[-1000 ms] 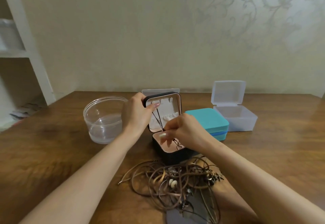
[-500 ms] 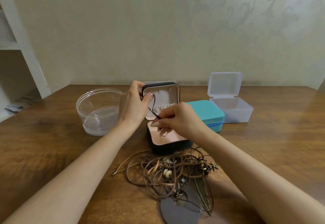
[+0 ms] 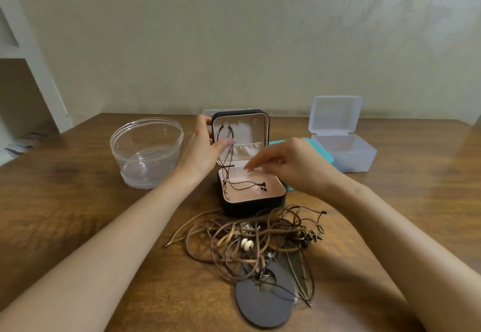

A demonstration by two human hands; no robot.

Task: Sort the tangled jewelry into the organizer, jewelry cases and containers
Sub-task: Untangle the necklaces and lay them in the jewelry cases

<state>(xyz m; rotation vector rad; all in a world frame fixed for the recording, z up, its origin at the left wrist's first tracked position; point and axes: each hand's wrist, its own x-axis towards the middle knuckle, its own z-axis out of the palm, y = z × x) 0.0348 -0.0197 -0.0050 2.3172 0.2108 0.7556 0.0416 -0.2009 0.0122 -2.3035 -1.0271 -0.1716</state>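
A small black jewelry case [image 3: 253, 205] with a pink lining stands open at the table's middle. A thin dark cord necklace [image 3: 243, 184] hangs from a hook in its lid and trails into the tray. My left hand [image 3: 201, 150] grips the lid's left edge, thumb on the lining. Hovering over the tray, my right hand [image 3: 283, 163] has relaxed fingers and holds nothing. A tangle of brown cord necklaces [image 3: 256, 238] with beads, a grey disc pendant and a feather pendant lies in front of the case.
A round clear tub [image 3: 147, 153] stands to the left. A teal jewelry case [image 3: 318, 149] sits shut behind my right hand. A clear plastic box [image 3: 341, 149] with its lid up is at the right. White shelving [image 3: 31, 53] flanks the table's left.
My right hand let go of the dark cord necklace and lifted off the tray. The necklace now hangs from the lid hook into the tray. My left hand stays on the lid.
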